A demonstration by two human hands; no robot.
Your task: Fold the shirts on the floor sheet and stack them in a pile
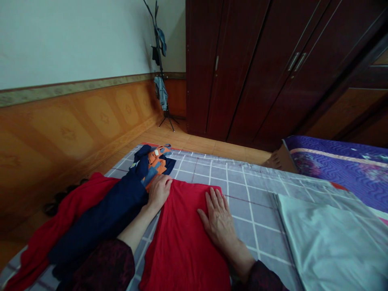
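A red garment, folded into a long strip, lies on the grey checked bed cover in front of me. At its far left corner my left hand is closed on the edge of the cloth, fingers curled. My right hand lies flat near the far right corner, fingers stretched and pressed on the fabric. To the left of my left hand are dark blue clothing and a bunched orange and blue piece. The garment's near end runs out of view at the bottom.
More red cloth trails along the bed's left side. Pale green folded fabric lies at the right. Beyond are a purple quilted bed, a cardboard box, a dark wardrobe and a coat stand.
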